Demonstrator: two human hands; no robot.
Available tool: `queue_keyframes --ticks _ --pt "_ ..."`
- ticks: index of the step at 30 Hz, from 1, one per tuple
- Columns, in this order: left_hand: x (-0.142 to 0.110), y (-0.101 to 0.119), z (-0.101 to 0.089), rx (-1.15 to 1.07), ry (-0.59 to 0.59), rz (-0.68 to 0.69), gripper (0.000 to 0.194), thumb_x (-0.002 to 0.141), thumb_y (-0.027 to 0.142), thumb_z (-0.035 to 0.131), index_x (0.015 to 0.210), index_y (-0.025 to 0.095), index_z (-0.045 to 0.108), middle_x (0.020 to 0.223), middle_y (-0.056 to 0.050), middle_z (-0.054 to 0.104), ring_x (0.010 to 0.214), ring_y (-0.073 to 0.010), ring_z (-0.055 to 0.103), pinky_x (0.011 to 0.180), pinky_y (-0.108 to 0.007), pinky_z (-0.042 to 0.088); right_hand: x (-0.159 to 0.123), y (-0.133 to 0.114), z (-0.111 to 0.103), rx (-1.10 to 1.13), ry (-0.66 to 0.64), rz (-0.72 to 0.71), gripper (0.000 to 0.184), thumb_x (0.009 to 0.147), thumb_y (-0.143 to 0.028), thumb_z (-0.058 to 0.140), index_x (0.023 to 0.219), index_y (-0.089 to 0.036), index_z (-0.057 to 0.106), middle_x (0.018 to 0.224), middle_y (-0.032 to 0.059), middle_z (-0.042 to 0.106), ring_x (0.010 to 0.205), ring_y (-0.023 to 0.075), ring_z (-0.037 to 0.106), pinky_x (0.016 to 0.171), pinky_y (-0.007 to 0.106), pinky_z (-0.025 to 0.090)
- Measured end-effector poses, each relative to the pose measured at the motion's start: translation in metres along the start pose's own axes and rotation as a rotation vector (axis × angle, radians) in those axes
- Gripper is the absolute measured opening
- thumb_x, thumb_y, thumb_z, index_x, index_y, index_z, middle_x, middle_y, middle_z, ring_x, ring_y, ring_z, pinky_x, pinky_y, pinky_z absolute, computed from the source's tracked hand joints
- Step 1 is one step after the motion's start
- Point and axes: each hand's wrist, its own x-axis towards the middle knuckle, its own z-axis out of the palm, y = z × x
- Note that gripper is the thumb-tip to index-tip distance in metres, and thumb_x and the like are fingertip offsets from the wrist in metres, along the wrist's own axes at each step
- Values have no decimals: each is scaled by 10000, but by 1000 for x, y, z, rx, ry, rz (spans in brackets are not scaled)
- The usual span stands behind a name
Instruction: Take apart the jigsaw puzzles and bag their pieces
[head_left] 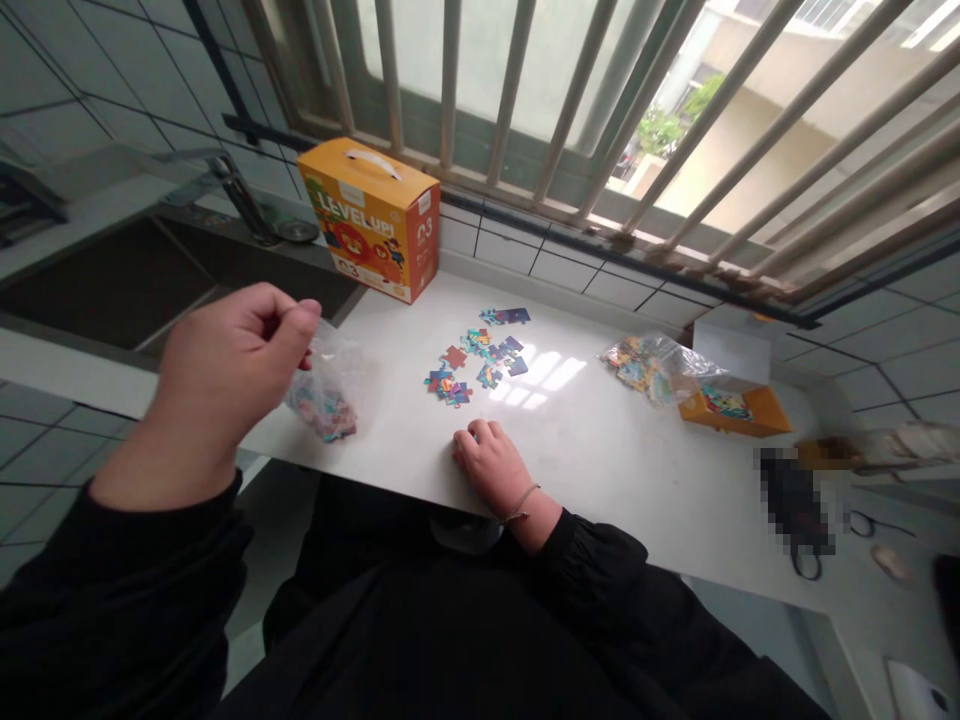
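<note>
My left hand (225,375) is raised over the counter's left edge, its fingers pinched on the top of a clear plastic bag (330,395) with colourful puzzle pieces inside. My right hand (491,462) rests on the white countertop (600,450) near the front edge, fingers curled under, nothing visible in them. Several loose puzzle pieces (480,358) lie in a small cluster just beyond my right hand. Both sleeves are black, and a thin bracelet sits on my right wrist.
An orange puzzle box (379,215) stands at the back left by the barred window. A second bag of pieces (649,365) and a small orange tray (739,408) lie to the right. A dark sink (120,280) with a tap is at left.
</note>
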Motion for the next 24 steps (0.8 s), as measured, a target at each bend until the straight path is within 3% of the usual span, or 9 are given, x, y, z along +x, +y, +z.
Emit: queue_keyframes --ticks 2,4,6,10,13,15,17,19,24 --pt "17 -1 13 142 -172 109 557 1098 554 322 922 128 634 741 116 556 750 -62 505 720 -269 341 -3 2 6 -1 32 44 178 1081 -287 554 1116 -199 705 1158 123 677 1043 273 559 906 388 475" --pt "24 -2 35 166 -240 225 493 1115 526 351 943 153 623 772 76 549 754 -89 515 711 -280 353 -6 6 11 -2 71 111 187 1080 -323 552 1089 -211 701 1127 111 680 1034 274 561 893 395 462" --pt "19 -3 62 86 -123 246 382 1066 495 531 844 190 594 727 30 575 660 -130 536 643 -302 371 -8 14 15 -3 114 200 185 1072 -349 563 1071 -221 697 1129 108 688 1049 282 570 902 411 455" --pt "-27 -7 124 -46 -3 466 214 1054 388 619 1150 198 592 948 -47 684 859 -216 681 808 -350 542 -5 45 17 -5 209 370 235 1061 -400 585 1146 -214 701 1407 167 648 1289 348 549 1079 513 426" --pt "-70 -19 173 -76 -180 732 216 1081 288 562 1250 156 591 1207 -151 715 1160 -267 686 1065 -415 552 6 78 17 30 278 460 375 1034 -431 619 1320 -193 669 1633 208 512 1530 396 410 1247 613 310" --pt "-89 -33 204 92 -212 670 574 1036 377 659 1502 79 506 1611 -281 497 1512 -410 476 1246 -571 419 16 100 18 72 284 492 481 1017 -431 618 1424 -173 618 1716 213 425 1605 406 335 1287 654 265" --pt "-94 -44 232 238 -197 486 878 970 499 749 1625 28 403 1728 -337 292 1613 -504 290 1288 -647 328 27 121 18 112 260 485 577 1010 -445 601 1510 -161 555 1762 212 360 1639 412 295 1294 689 254" --pt "-85 -50 253 303 -213 369 1000 968 601 721 1685 25 329 1769 -324 197 1649 -488 217 1335 -630 234 39 139 18 138 232 451 645 1004 -464 591 1570 -166 503 1791 208 306 1660 415 262 1292 726 240" --pt "-31 -32 288 316 -267 334 1136 932 767 669 1748 94 254 1806 -264 133 1665 -487 160 1347 -626 168 71 177 11 173 171 319 804 985 -604 614 1655 -203 425 1828 191 216 1685 436 201 1290 776 195"
